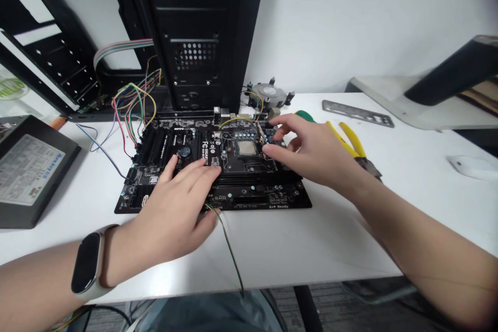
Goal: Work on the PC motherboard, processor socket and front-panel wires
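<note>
in the head view, a black motherboard (249, 199) lies flat on a white table (311, 249), just in front of an upright black pc case (198, 36). the left hand (175, 207) rests on the lower left part of the board with its fingers spread, so the grip is wide and nothing is seen held in it. a smart band (87, 262) is around the left wrist. the right hand (307, 150) is over the right side of the cpu socket, near a thin metal lever (260, 135); i cannot tell if thumb and fingers pinch this lever. a cpu (246, 148) sits in the socket. a thin dark wire (229, 249) hangs over the table edge near the left hand. colored wires (132, 104) run beside the board's left side. on the right lie yellow-handled pliers (350, 140), a metal i/o shield (358, 113) and a white mouse (472, 167). a cpu cooler (268, 92) is behind the board.
</note>
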Demonstrator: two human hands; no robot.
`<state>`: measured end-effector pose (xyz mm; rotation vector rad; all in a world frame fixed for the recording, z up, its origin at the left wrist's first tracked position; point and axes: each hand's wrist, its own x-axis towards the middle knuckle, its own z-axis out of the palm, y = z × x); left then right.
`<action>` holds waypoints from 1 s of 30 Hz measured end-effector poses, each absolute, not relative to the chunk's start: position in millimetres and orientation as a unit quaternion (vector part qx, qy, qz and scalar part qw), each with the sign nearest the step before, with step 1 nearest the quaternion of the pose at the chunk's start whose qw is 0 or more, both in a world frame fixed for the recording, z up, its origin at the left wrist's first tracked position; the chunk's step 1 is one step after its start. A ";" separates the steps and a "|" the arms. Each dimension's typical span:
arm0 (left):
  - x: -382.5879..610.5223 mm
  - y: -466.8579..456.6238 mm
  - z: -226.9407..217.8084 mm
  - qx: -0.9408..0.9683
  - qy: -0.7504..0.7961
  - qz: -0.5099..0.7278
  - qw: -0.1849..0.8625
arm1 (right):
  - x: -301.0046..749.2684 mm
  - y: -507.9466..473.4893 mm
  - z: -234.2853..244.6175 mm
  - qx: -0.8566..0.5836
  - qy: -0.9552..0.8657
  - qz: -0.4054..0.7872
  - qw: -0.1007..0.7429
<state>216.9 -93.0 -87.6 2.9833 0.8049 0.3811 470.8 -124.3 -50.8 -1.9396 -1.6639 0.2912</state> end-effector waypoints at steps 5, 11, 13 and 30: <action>216.8 -92.8 -86.7 0.959 0.255 0.121 0.017 | 472.7 -122.6 -55.7 -0.718 -0.640 0.060 0.267; 216.4 -93.4 -86.0 0.960 0.253 0.118 0.015 | 472.8 -121.1 -56.8 -0.722 -0.645 0.039 0.248; 215.9 -93.4 -85.7 0.960 0.254 0.117 0.015 | 472.6 -121.2 -56.5 -0.725 -0.644 0.038 0.241; 214.9 -92.0 -86.7 0.961 0.248 0.119 0.009 | 484.0 -121.2 -60.3 -0.715 -0.617 0.033 0.328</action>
